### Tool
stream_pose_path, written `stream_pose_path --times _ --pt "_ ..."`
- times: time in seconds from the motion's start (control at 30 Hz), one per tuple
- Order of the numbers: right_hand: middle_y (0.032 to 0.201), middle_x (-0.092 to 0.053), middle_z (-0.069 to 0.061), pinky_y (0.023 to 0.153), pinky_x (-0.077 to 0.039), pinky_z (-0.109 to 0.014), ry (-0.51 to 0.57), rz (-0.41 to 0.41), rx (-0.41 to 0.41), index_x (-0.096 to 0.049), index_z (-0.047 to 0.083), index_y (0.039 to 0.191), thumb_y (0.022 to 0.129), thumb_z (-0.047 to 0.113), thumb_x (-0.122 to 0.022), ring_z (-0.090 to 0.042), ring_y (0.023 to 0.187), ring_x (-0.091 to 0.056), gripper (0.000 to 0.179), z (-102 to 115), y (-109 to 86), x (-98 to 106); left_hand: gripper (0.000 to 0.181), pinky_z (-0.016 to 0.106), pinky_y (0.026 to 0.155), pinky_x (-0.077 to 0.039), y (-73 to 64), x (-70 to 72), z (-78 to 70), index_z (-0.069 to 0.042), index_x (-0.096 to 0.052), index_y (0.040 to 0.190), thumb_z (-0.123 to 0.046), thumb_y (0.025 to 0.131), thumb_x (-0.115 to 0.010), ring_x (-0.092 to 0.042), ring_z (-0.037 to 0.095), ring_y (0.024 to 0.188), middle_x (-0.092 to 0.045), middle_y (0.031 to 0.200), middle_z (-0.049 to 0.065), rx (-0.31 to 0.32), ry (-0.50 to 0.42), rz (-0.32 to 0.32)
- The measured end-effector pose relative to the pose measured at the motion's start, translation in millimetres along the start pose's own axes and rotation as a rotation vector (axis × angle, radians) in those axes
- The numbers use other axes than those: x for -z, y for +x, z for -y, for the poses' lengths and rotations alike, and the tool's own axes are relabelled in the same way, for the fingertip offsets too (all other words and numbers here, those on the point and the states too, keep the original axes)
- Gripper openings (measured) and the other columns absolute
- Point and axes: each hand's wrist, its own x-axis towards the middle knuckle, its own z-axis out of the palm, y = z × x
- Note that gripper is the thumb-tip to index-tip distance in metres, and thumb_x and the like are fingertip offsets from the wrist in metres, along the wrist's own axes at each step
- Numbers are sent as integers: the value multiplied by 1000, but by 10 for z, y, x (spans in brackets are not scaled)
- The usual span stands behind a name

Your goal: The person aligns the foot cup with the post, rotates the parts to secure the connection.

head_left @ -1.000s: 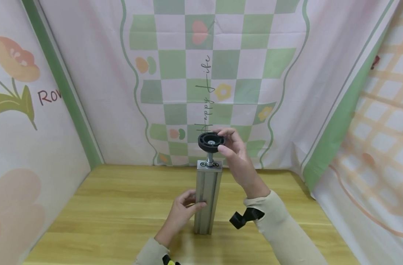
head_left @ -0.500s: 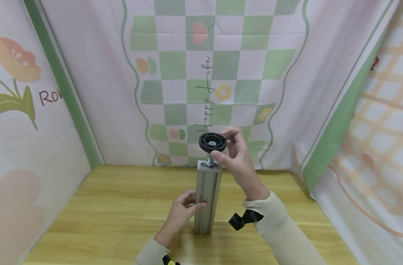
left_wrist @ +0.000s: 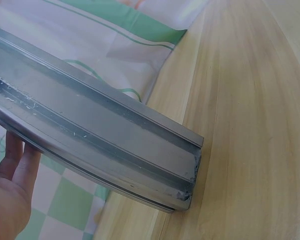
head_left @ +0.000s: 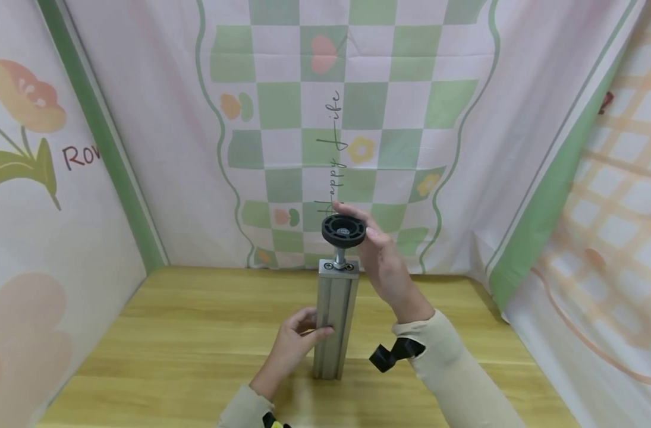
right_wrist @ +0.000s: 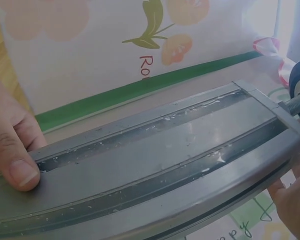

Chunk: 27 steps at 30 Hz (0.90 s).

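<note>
An aluminium profile stands upright on the wooden table, with a black levelling foot on a threaded metal stem at its top end. My left hand grips the profile around the middle, thumb on the near face and fingers behind. In the left wrist view its fingers show along one edge. My right hand is up at the levelling foot: its extended fingers lie along the far right side of the rim, thumb close to the right edge. Part of the right palm shows in the right wrist view beyond the profile.
The wooden table carries the profile's lower end. A printed curtain hangs behind, and further printed cloths flank the left and right sides. Dark camera mounts sit on the wrists.
My right thumb has left the near side of the levelling foot for its right edge, and the fingers have stretched out behind the rim. The left hand and profile have stayed put.
</note>
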Motion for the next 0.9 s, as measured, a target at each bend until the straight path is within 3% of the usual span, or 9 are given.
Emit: stream_pose_path --times 0.43,0.7,0.9 --pt "153 -38 -20 118 -14 -52 32 -57 -4 -51 14 143 104 25 -31 -36 144 -28 45 -11 8 -2 41 30 93 -54 -6 -4 3 -7 -67 121 -19 85 -82 -64 25 104 -68 107 9 -3 -4 -2" --pt "148 -46 -14 118 -17 -48 9 -112 -13 -57 17 134 101 18 -36 -35 140 -33 39 -33 -25 6 40 29 91 -55 -7 -9 -7 -7 -67 120 -20 86 -81 -65 24 102 -68 106 8 -4 5 -8" --pt "146 -45 -16 110 -35 -37 -15 -166 -8 -57 22 126 97 14 -44 -34 132 -43 32 -45 -46 6 40 29 91 -55 -4 -5 -5 -7 -68 119 -22 85 -82 -65 24 101 -68 104 8 -1 24 -11"
